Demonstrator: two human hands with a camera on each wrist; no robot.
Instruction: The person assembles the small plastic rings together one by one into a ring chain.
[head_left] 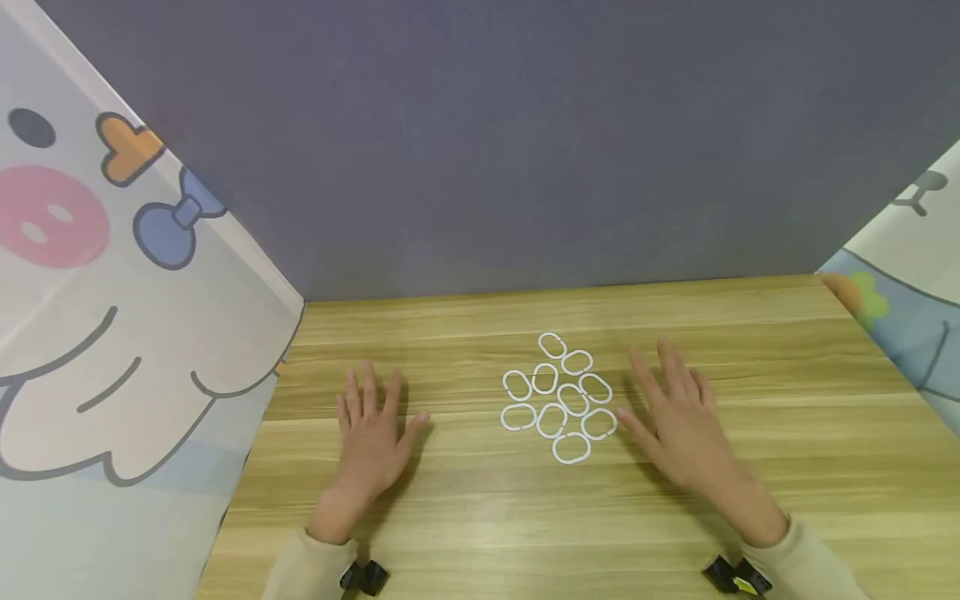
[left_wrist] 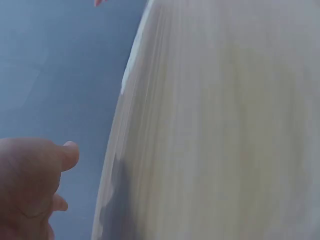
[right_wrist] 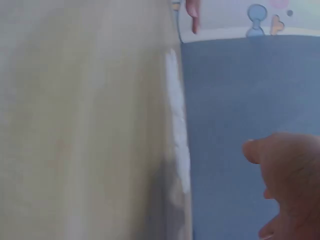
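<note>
Several white oval rings (head_left: pixel 518 417) lie flat in a loose cluster on the wooden table (head_left: pixel 465 517), some touching. My left hand (head_left: pixel 371 446), fingers spread, is over the table to their left and holds nothing. To their right is my right hand (head_left: pixel 686 437), also spread and holding nothing, its thumb tip close beside the rightmost ring. In the left wrist view my left hand (left_wrist: pixel 30 187) shows at the lower left; the right wrist view has my right hand (right_wrist: pixel 292 180) at the lower right. Whether either palm touches the table, I cannot tell.
A plain grey panel (head_left: pixel 525 150) stands behind the table. Cartoon-printed panels flank it at the left (head_left: pixel 150 333) and right (head_left: pixel 915 275). Small black devices sit at the left wrist (head_left: pixel 365 577) and right wrist (head_left: pixel 737 575).
</note>
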